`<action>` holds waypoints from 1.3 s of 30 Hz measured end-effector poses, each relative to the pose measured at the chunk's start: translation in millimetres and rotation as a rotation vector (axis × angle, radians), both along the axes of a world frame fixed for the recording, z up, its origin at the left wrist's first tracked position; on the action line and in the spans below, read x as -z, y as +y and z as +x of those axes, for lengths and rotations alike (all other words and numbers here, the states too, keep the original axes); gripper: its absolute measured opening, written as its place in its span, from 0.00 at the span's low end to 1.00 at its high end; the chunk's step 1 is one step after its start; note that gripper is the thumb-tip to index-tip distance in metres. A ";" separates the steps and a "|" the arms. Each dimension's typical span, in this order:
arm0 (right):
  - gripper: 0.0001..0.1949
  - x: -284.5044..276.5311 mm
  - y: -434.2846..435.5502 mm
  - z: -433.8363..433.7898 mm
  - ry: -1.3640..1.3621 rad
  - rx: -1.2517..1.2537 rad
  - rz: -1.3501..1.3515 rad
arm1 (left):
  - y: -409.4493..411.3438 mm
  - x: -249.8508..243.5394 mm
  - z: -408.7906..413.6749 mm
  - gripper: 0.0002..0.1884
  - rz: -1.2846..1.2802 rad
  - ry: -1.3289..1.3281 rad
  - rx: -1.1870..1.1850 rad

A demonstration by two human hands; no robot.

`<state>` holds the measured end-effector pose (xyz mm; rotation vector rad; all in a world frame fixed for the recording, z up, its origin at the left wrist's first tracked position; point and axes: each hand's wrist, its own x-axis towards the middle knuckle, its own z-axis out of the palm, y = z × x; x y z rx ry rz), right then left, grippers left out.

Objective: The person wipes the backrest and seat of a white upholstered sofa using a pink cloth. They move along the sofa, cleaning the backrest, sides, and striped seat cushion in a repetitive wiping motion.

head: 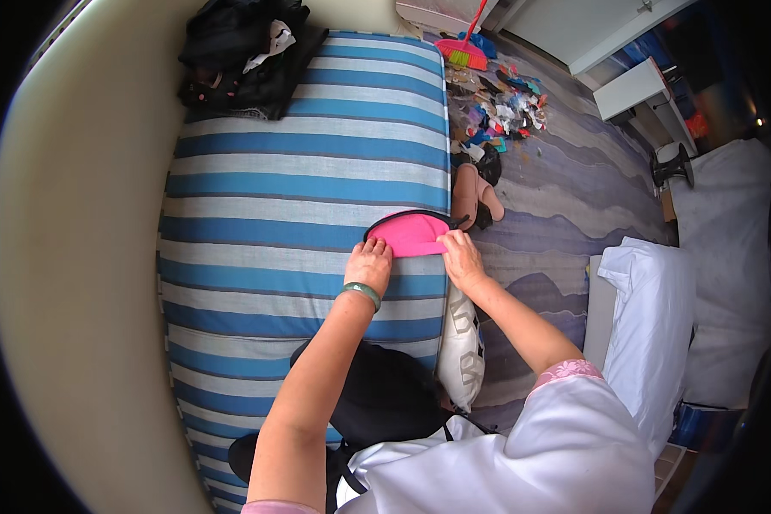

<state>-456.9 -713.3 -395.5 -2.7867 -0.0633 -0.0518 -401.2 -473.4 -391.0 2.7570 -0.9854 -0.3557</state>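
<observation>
A flat pink cloth piece (pixel 414 232) with a black curved edging lies on a mattress with blue and white stripes (pixel 308 186), close to its right edge. My left hand (pixel 369 260), with a green bangle at the wrist, rests its fingers on the left end of the pink cloth. At the cloth's right end, my right hand (pixel 460 257) pinches the lower corner between thumb and fingers. The black edging ends in a short tail near the right hand.
Dark clothes (pixel 244 64) are heaped on the mattress's far left corner. Pink slippers (pixel 466 193), scattered litter (pixel 507 112) and a red broom (pixel 462 53) are on the floor at the right. A white printed pillow (pixel 460 353) stands against the mattress edge. Farther right is white bedding (pixel 649 327).
</observation>
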 end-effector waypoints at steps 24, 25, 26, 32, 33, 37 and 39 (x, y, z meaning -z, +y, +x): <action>0.11 3.9 39.8 -188.4 0.634 -0.425 0.072 | 42.0 -31.7 -134.0 0.14 0.135 0.510 0.101; 0.12 -2.6 44.0 -178.8 0.669 -0.421 0.080 | 47.8 -23.6 -136.3 0.14 0.136 0.465 0.093; 0.13 -4.1 46.0 -168.8 0.630 -0.404 0.111 | 57.3 -19.4 -135.8 0.15 0.066 0.433 0.062; 0.17 -35.2 102.7 -76.5 0.508 -0.292 0.331 | 138.3 -35.0 -113.0 0.18 -0.364 0.210 -0.287; 0.18 -46.0 122.6 -56.0 0.502 -0.292 0.381 | 153.8 -35.9 -106.1 0.19 -0.434 0.175 -0.340; 0.17 -44.7 177.9 21.7 0.558 -0.199 0.485 | 202.5 -68.7 -55.3 0.20 -0.463 -0.004 -0.393; 0.16 -45.6 208.9 61.3 0.448 -0.282 0.596 | 230.9 -96.8 -25.0 0.20 -0.481 -0.065 -0.415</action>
